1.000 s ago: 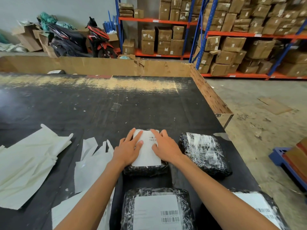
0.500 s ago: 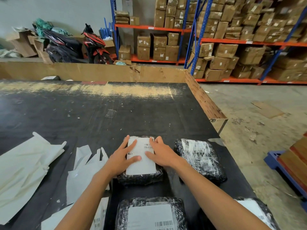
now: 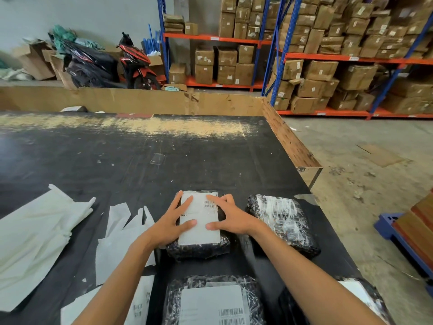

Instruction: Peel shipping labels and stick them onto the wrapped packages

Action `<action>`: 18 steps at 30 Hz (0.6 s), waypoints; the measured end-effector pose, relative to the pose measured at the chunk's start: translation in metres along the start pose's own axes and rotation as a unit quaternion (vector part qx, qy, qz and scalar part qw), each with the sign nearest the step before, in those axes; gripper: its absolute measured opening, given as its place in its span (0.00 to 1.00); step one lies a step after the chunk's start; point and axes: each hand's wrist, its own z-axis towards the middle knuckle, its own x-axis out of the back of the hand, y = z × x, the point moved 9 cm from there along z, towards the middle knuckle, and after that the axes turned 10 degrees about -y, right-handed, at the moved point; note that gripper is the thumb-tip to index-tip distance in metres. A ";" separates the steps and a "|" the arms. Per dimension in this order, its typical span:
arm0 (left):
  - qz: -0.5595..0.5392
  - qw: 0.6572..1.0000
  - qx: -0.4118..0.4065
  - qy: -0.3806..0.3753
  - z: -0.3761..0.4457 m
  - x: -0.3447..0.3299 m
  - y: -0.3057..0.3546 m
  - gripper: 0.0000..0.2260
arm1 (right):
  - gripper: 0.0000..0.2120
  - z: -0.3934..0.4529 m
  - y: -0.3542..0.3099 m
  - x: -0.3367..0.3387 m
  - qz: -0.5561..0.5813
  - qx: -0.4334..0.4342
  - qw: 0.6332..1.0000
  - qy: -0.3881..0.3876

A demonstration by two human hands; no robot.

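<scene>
My left hand: fingers spread, palm flat on the left part of the shipping label, thumb lying across its middle; it pinches nothing.
My right hand: fingers spread too, pressing the label's right side, thumb pointing in toward the left thumb.
Label: white, barcode near its far right corner, lying on top of the wrapped package.
Package under my hands: black, wrapped in film, resting on the black table near its front right part.
Right neighbour: another wrapped package just beside my right wrist, with a label under shiny film, not touching the one I press.
Near edge: a labelled package between my forearms, and one more package partly hidden behind my right forearm.
Left side: peeled backing sheets just beside my left forearm, a bigger pile of white paper farther left, and a strip of unpeeled labels beside my left forearm.
Table border: a cardboard wall along the far and right edges.
Beyond: a motorbike and racks of cardboard boxes.
</scene>
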 end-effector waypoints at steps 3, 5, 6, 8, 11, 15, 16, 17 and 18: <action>-0.007 0.997 -0.016 0.074 0.000 0.008 -0.002 0.23 | 0.38 0.001 0.002 0.008 0.025 -0.027 0.999 -0.014; 0.011 0.991 -0.008 0.131 0.003 0.013 0.000 0.20 | 0.39 0.006 -0.004 0.010 0.020 -0.035 0.999 0.000; 0.022 0.987 -0.005 0.157 0.005 0.015 0.002 0.19 | 0.40 0.008 -0.006 0.011 0.010 -0.037 0.999 0.019; 0.039 0.980 -0.001 0.193 0.004 0.016 0.008 0.17 | 0.39 0.010 -0.006 0.010 -0.001 -0.040 0.998 0.044; 0.058 0.973 0.005 0.224 0.004 0.023 0.012 0.15 | 0.32 0.011 0.000 0.018 0.068 -0.053 0.995 0.048; 0.046 0.969 0.073 0.231 0.013 0.028 0.013 0.08 | 0.37 0.017 -0.002 0.029 0.039 -0.100 0.986 0.128; 0.042 0.968 0.091 0.231 0.015 0.028 0.013 0.08 | 0.36 0.018 -0.003 0.030 0.017 -0.120 0.980 0.155; 0.037 0.966 0.103 0.236 0.015 0.028 0.013 0.08 | 0.32 0.018 -0.003 0.031 -0.002 -0.141 0.973 0.181; 0.034 0.963 0.107 0.243 0.015 0.030 0.015 0.07 | 0.28 0.017 -0.003 0.032 -0.014 -0.154 0.967 0.202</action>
